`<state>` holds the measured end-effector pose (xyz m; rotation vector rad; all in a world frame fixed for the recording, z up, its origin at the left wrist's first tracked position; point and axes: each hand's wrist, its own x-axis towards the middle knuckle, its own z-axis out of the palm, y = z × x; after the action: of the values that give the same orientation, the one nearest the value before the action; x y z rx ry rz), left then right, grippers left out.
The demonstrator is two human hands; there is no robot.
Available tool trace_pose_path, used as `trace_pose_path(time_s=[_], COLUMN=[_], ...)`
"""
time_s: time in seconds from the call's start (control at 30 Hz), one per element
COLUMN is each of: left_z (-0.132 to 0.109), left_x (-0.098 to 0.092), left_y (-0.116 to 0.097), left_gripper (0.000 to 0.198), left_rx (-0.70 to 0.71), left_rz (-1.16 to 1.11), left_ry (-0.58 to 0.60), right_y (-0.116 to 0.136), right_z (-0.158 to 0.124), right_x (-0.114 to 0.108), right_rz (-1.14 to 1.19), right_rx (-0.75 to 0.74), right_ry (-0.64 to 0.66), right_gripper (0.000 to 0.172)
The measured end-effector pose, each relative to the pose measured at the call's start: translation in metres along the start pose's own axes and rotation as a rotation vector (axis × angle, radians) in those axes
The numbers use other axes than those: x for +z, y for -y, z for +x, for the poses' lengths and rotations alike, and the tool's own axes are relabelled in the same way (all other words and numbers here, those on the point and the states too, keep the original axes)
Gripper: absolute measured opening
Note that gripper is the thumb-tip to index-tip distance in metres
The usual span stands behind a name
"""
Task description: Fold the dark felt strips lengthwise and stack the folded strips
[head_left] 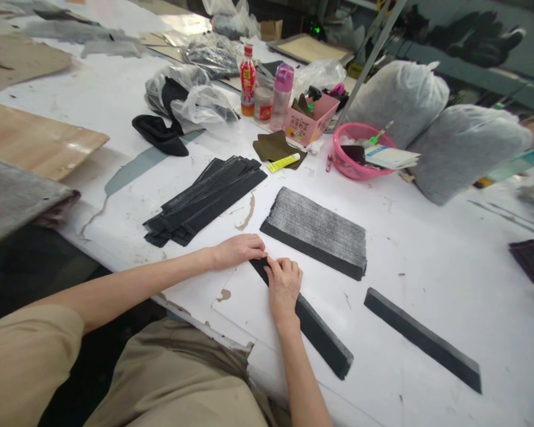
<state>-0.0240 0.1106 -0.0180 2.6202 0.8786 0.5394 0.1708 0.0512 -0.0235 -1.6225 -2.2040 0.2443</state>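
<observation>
Right hand (285, 286), left hand (238, 249), gripping far end of dark strip (323, 339), near table edge (213, 325), second strip (422, 339) apart

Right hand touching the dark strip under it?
Touching. Head view: right hand lies on the strip's left end, fingers pressed on it, no gap.

Scuffed white worktable (431, 279), chipped near edge, wooden board (35, 139) at left, slanted metal pole (374, 53) behind

Dark bar (324, 341) on white table (449, 237)
</observation>
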Motion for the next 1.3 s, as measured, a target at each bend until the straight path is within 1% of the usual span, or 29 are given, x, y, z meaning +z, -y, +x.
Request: trace_pose_path(time_s=[0.07, 0.13, 0.27, 0.37, 0.43, 0.5, 0.67, 0.77, 0.87, 1.03, 1.17, 1.3], left_z=[-0.002, -0.005, -0.008, -0.010, -0.011, -0.012, -0.010, -0.009, -0.009, -0.009, -0.005, -0.001], left_x=[0.001, 0.002, 0.004, 0.007, 0.007, 0.006, -0.005, -0.008, -0.008, -0.010, -0.011, -0.004], left_y=[-0.001, -0.002, -0.003, -0.003, -0.002, 0.000, 0.012, 0.015, 0.012, 0.006, 0.001, -0.006], left_gripper=[0.030, 0.031, 0.028, 0.026, 0.026, 0.025, 0.022, 0.021, 0.020, 0.028, 0.026, 0.019], left_rx=[0.049, 0.068, 0.109, 0.132, 0.127, 0.115, 0.130, 0.126, 0.076, 0.014, 0.020, 0.026], left_rz=[0.045, 0.087, 0.170, 0.187, 0.189, 0.190, 0.202, 0.207, 0.182, 0.195, 0.217, 0.243], left_ry=[-0.018, -0.025, -0.009, -0.046, -0.081, -0.091, -0.088, -0.070, -0.057, -0.031, -0.025, 0.011], right_y=[0.000, 0.001, 0.001, 0.000, 0.001, 0.002, 0.008, 0.011, 0.009, -0.001, -0.003, 0.000], right_z=[0.000, 0.000, -0.001, -0.002, -0.002, 0.001, 0.014, 0.020, 0.020, 0.014, 0.014, 0.015], right_x=[0.000, 0.000, 0.001, 0.002, 0.003, 0.006, 0.013, 0.015, 0.013, 0.003, 0.000, 0.001], right_rz=[-0.010, -0.016, -0.030, -0.037, -0.034, -0.029, -0.030, -0.032, -0.026, -0.001, 0.023, 0.015], right_rx=[-0.010, -0.019, -0.027, -0.028, -0.026, -0.019, 0.001, -0.005, -0.002, -0.018, -0.033, -0.026], right_ry=[-0.005, -0.010, -0.019, -0.024, -0.031, -0.039, -0.061, -0.072, -0.066, -0.003, -0.001, 0.004], right_gripper=[0.025, 0.025, 0.023, 0.021, 0.019, 0.018, 0.018, 0.016, 0.012, 0.010, 0.008, 0.007])
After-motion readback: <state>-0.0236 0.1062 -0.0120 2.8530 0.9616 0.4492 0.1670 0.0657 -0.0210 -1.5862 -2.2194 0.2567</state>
